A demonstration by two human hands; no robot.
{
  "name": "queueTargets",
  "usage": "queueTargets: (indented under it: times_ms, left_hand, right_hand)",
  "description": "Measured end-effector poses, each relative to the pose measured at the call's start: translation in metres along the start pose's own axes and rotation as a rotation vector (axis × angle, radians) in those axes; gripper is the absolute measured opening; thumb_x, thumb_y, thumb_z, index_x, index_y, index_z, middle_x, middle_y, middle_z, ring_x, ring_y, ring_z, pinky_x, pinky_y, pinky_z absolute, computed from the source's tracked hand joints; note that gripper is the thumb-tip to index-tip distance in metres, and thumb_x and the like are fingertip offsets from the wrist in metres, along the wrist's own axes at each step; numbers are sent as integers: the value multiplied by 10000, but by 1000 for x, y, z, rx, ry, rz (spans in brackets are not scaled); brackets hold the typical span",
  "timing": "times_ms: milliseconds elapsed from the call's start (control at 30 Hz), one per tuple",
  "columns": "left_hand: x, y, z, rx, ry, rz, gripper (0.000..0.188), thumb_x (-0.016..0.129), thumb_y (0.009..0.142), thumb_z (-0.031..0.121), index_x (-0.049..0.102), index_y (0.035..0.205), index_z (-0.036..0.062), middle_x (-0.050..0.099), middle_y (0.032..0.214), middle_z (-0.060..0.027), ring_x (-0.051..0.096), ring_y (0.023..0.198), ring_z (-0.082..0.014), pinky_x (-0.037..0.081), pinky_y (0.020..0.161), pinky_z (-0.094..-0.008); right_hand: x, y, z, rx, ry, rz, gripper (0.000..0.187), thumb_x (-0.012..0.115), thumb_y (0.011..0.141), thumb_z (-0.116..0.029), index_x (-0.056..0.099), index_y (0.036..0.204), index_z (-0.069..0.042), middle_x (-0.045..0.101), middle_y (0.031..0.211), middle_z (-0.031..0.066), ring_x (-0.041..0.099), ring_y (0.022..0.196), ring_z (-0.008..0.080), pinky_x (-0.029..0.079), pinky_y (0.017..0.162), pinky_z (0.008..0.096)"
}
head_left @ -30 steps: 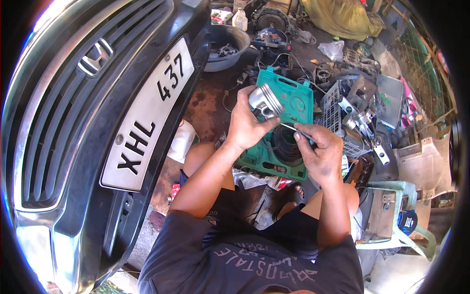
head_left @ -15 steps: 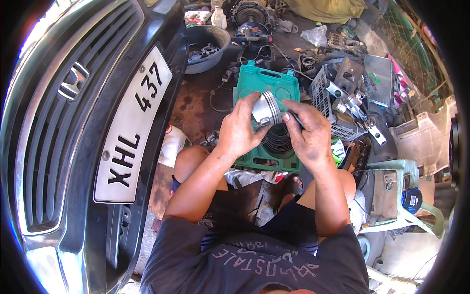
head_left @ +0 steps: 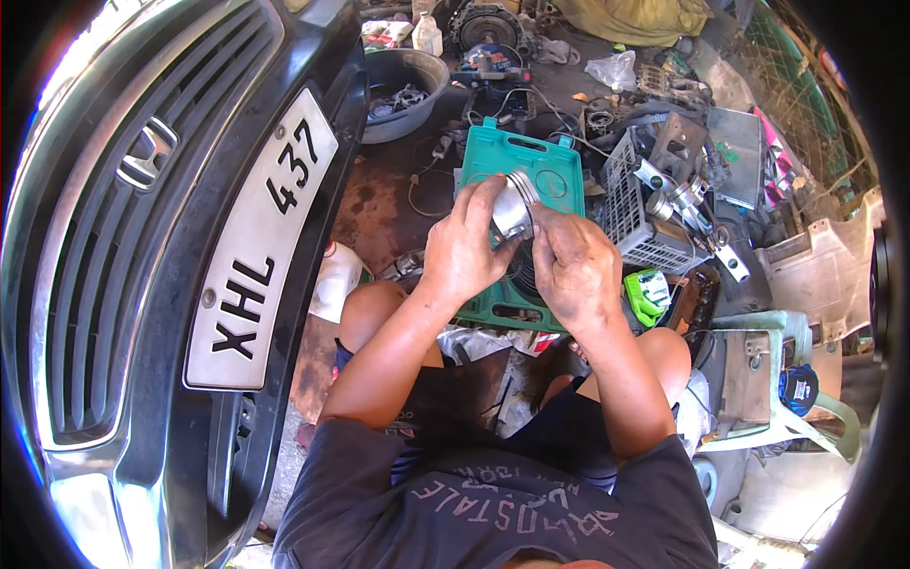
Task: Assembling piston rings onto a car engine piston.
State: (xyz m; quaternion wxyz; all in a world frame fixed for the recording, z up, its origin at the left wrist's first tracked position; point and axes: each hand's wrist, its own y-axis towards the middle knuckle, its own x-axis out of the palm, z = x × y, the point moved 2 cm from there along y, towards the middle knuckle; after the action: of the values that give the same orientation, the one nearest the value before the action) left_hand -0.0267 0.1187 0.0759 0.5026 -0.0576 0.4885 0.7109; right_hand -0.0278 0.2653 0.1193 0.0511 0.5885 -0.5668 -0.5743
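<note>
A silvery piston point(head_left: 512, 216) with ring grooves near its crown is tilted in my left hand point(head_left: 463, 251), whose fingers and thumb wrap its side. My right hand point(head_left: 580, 270) is closed in a pinch, thumb and fingertips against the piston's grooved end. Whatever those right fingers hold is hidden by the hand. Beneath both hands lies an opened teal plastic case point(head_left: 519, 156). Dark round parts in its near half are mostly covered by my hands.
A car's front bumper point(head_left: 284, 313) takes up the left side. Behind stands a grey basin point(head_left: 438, 83) of metal parts. To the right, pistons with connecting rods point(head_left: 684, 197) lie on a grey crate point(head_left: 621, 223). A white jug point(head_left: 332, 284) stands by my left knee.
My right hand has moved left, bringing its fingertips to the piston's edge. A thin dark piece seen between its fingers earlier is now hidden. My left hand has barely moved.
</note>
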Motion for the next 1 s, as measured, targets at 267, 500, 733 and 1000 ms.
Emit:
queueTargets:
  times_ms: [267,500,733,1000]
  left_hand:
    - [-15,11,-13,-152,-201,152,811,809,633,67,340,1293,36,617,1061,-191,642,974,-272,505,839,-363]
    - [-14,7,-20,-172,-212,169,809,816,620,86,346,1276,22,607,1065,-199,634,976,-304,496,842,-384]
    - [-6,3,-11,-160,-158,44,813,801,618,119,355,1292,31,513,1218,-234,559,1058,-417,487,862,-442]
    - [-7,1,-4,-141,-173,44,794,792,631,126,358,1290,36,520,1203,-228,559,1058,-414,488,855,-442]
  right_hand:
    - [23,-26,8,-29,-7,-113,185,608,698,5,612,878,-35,606,733,120,613,677,307,507,597,389]
    - [4,-15,0,-58,39,41,265,653,743,35,638,998,-36,606,719,95,608,646,262,499,582,354]
    - [5,-8,2,-126,52,102,314,671,724,27,638,1029,-42,600,717,94,608,645,253,503,574,347]
    - [9,-13,0,-149,17,87,371,676,700,24,628,1061,-43,591,710,86,601,627,244,500,557,345]
